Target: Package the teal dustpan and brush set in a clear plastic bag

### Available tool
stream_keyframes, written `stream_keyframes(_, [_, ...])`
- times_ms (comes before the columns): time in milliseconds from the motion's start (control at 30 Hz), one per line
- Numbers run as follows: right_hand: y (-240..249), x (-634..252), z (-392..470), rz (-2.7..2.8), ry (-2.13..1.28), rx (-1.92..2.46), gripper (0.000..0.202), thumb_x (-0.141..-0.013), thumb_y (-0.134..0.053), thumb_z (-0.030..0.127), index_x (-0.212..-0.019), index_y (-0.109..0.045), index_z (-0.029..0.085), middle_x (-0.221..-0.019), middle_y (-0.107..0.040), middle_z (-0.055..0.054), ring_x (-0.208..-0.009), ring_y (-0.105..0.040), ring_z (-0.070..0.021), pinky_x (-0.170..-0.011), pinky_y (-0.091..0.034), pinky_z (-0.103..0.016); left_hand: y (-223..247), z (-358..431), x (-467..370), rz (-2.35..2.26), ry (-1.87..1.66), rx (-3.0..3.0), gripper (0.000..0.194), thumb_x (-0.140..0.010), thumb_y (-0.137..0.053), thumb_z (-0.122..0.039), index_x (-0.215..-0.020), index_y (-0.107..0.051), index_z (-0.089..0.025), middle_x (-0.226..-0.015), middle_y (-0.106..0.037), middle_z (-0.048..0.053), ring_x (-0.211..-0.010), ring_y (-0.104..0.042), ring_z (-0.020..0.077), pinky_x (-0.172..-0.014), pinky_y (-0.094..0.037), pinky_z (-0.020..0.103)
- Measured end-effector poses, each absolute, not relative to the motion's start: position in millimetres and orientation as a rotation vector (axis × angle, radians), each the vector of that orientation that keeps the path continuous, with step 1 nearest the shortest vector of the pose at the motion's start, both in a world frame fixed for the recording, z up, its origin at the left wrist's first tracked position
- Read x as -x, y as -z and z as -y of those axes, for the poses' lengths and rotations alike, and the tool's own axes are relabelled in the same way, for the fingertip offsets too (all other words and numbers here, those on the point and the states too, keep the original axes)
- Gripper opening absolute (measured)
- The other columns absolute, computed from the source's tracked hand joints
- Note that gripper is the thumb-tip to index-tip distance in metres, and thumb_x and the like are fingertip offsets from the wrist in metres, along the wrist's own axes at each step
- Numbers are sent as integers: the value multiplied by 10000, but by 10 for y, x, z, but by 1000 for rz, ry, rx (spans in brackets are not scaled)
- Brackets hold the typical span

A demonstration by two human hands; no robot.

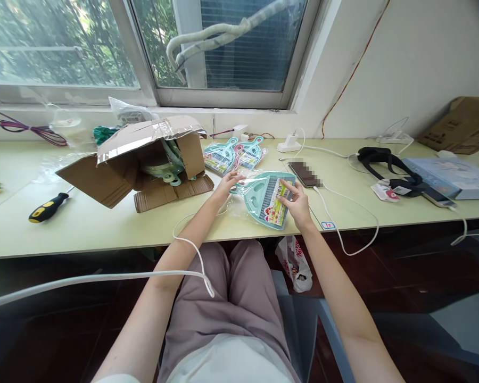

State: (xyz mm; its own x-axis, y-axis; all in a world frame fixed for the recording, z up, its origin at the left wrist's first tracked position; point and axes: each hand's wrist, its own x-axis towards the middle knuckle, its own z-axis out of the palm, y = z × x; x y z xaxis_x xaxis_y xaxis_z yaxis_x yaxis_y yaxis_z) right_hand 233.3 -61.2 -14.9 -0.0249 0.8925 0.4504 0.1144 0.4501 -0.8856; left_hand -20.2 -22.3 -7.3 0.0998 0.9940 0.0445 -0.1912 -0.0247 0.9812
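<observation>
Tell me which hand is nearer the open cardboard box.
Left. The left hand is just right of the box; the right hand is farther right, on the blue package.

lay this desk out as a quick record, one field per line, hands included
left hand: at the handle end of a wrapped teal dustpan
right hand: fingers over its printed label
behind: similar wrapped packs
left side: open cardboard box with teal pieces inside; screwdriver
right side: phone, black strap
grip: firmness cannot be told
</observation>
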Motion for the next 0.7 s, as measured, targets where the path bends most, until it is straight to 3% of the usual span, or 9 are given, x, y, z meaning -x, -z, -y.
stream_keyframes(167, [118, -2277, 626, 1516, -792, 969, 556, -703, -758, 401, -1236, -638, 296, -1280, -455, -46, -1235, -483, -241, -1078, -407, -358, -36, 223, 208, -901, -1166, -1401, 426, -704, -735, -475, -965, -691, -141, -955, -705, 99, -847, -631, 192, -790, -456, 323])
stream_keyframes(400, [139, -2221, 639, 1528, -881, 974, 566, -681, -778, 386, -1225, -645, 305, -1250, -496, -47, -1228, -495, -250, -1044, -446, -366, -27, 125, 144, -986, -1136, -1552, 460, -707, -752, -395, -1088, -668, -152, -807, -676, 46, -809, -618, 193, -782, -469, 325])
stream_keyframes(467, [144, -2210, 643, 1455, -914, 935, 573, -647, -802, 370, -1197, -664, 292, -1267, -504, -44, -1232, -498, -247, -1039, -454, -355, -58, 118, 169, -997, -1184, -1537, 448, -733, -737, -391, -1118, -652, -179, -913, -686, 63, -941, -622, 228, -862, -459, 338])
stream_keyframes(567, [139, -2219, 630, 1251, -956, 879, 586, -598, -827, 320, -1163, -680, 266, -1309, -525, -41, -1247, -496, -247, -1061, -436, -370, -149, 134, 258, -972, -1398, -1368, 426, -824, -639, -460, -1185, -610, -235, -1204, -628, 77, -1211, -516, 260, -997, -399, 358])
stream_keyframes(700, [123, -2204, 585, 990, -1028, 823, 646, -572, -824, 263, -1194, -650, 251, -1299, -590, -41, -1239, -517, -243, -1075, -418, -417, -257, 204, 291, -781, -1447, -921, 551, -910, -335, -650, -1192, -586, -249, -1226, -621, 82, -1247, -502, 277, -990, -420, 431])
